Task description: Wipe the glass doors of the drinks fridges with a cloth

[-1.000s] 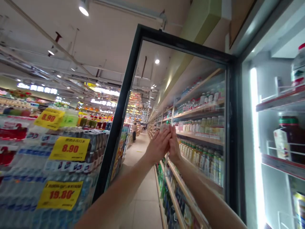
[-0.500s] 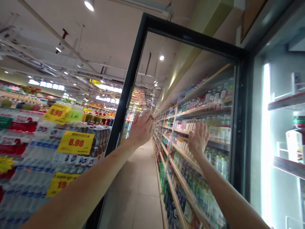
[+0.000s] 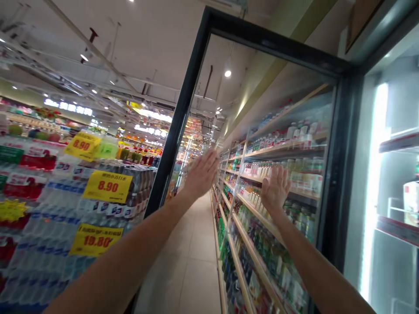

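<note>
Bare left hand and bare right hand, fingers extended: together one second ago, now apart before a black-framed, clear glass door. Said door now higher and further right in view; yellow starburst-shaped sign since appeared at left edge.

Bare forearms, tapering toward wrists; bare left hand, bare right hand; fingers seemingly slender, blurred.

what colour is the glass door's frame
The door frame is near-black, showing best in the head view.
</note>
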The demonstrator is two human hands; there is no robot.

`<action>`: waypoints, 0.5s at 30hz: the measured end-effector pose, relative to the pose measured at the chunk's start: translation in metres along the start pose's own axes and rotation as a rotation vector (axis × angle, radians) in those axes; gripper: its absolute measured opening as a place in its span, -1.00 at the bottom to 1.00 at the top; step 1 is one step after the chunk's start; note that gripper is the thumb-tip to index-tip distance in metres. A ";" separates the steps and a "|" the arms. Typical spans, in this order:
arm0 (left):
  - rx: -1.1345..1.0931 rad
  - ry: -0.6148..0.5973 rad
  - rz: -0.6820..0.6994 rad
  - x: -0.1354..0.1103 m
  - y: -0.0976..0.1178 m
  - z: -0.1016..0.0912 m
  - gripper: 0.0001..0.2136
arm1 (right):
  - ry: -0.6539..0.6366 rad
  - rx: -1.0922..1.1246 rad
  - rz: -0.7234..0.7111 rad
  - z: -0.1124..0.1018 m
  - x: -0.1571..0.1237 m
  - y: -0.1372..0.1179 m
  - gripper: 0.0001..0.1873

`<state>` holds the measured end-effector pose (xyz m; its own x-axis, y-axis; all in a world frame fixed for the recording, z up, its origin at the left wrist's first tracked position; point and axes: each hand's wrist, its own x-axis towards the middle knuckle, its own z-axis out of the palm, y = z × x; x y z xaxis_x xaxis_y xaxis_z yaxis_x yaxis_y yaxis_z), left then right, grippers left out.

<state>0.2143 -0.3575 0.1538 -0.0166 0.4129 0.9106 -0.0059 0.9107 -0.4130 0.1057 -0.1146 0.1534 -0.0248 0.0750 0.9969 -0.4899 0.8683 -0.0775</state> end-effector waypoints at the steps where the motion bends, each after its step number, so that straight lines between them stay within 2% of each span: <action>1: 0.007 -0.008 -0.072 0.001 -0.006 -0.001 -0.60 | -0.001 -0.006 -0.002 0.000 0.000 0.000 -0.39; 2: -0.001 -0.035 -0.073 0.000 -0.007 -0.002 -0.60 | 0.000 -0.013 -0.003 0.000 0.000 0.000 -0.39; 3: -0.023 -0.076 -0.008 -0.004 -0.004 -0.002 -0.60 | -0.001 -0.020 -0.010 -0.001 -0.001 0.001 -0.38; 6: -0.119 -0.197 0.373 -0.018 0.020 0.000 -0.63 | -0.021 -0.032 -0.103 -0.001 -0.002 0.002 -0.39; 7: -0.137 -0.208 0.434 -0.019 0.027 0.000 -0.64 | -0.031 -0.035 -0.151 -0.001 -0.003 0.003 -0.39; 8: -0.142 -0.203 0.425 -0.016 0.030 0.000 -0.65 | -0.038 -0.039 -0.193 0.000 -0.003 0.003 -0.40; 9: -0.132 -0.185 0.347 -0.012 0.030 0.000 -0.65 | -0.044 -0.045 -0.224 0.000 -0.003 0.003 -0.40; 12: -0.091 -0.110 0.032 0.008 0.023 0.002 -0.64 | -0.035 -0.060 -0.236 0.000 -0.003 0.004 -0.38; 13: -0.090 -0.102 -0.001 0.011 0.023 0.004 -0.63 | -0.034 -0.062 -0.234 0.000 -0.003 0.004 -0.38; 14: -0.103 -0.108 0.025 0.012 0.024 0.006 -0.64 | -0.034 -0.062 -0.234 -0.001 -0.003 0.003 -0.39; 15: -0.125 -0.131 0.109 0.011 0.028 0.008 -0.65 | -0.033 -0.062 -0.233 -0.001 -0.003 0.003 -0.39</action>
<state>0.2062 -0.3279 0.1521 -0.1403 0.5112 0.8479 0.1265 0.8586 -0.4968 0.1050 -0.1118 0.1499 0.0535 -0.1457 0.9879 -0.4315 0.8888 0.1544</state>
